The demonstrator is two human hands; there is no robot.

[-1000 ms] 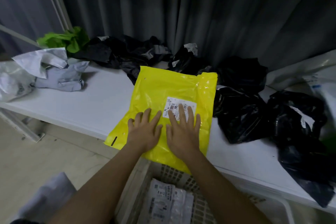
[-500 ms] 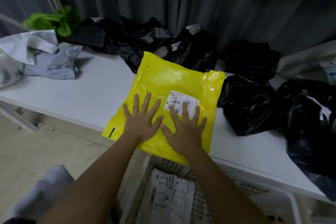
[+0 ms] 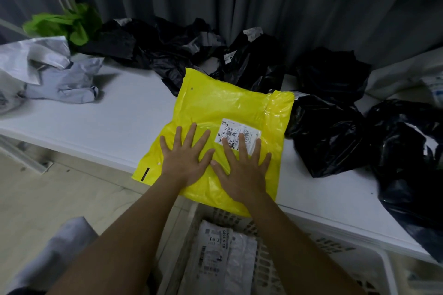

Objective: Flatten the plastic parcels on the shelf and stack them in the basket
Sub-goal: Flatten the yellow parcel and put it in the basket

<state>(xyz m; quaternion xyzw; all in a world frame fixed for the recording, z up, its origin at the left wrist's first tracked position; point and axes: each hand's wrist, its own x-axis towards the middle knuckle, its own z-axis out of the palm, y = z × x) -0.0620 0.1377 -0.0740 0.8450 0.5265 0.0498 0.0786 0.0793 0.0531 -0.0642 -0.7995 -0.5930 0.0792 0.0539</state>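
Head view, the only camera: your left hand (image 3: pixel 185 159) and right hand (image 3: pixel 242 171) lie palm-down, side by side, on the near half of the yellow parcel (image 3: pixel 230 108). All fingers are straight and fanned wide; neither hand grips anything, they only press. The right fingertips (image 3: pixel 241 137) rest on the lower edge of the shipping label (image 3: pixel 237 134).

The parcel lies on the white shelf (image 3: pixel 96 124), its near edge overhanging the front lip and reaching above the basket (image 3: pixel 359 256) below. One flattened grey parcel (image 3: pixel 220 254) already sits in that basket. The far half of the yellow parcel looks glossy and slightly puffed, and its right seam (image 3: pixel 282 103) is wrinkled, so I judge the flattening incomplete.

Recommendation: sweep both palms away from you and outward toward the far corners, driving trapped air toward the seam rather than pressing on one spot. Keep weight over the part backed by the shelf; pressure on the overhang would likely tip the parcel off the edge. The film looks slick, so expect it to slide under a sideways push.

Crumpled black parcels (image 3: pixel 328 136) lie just beside the right edge, more black ones (image 3: pixel 167 55) behind, grey ones (image 3: pixel 57 74) and a green one (image 3: pixel 69 24) well apart at the left. Avoid dragging the neighbours when you lift the yellow one down.
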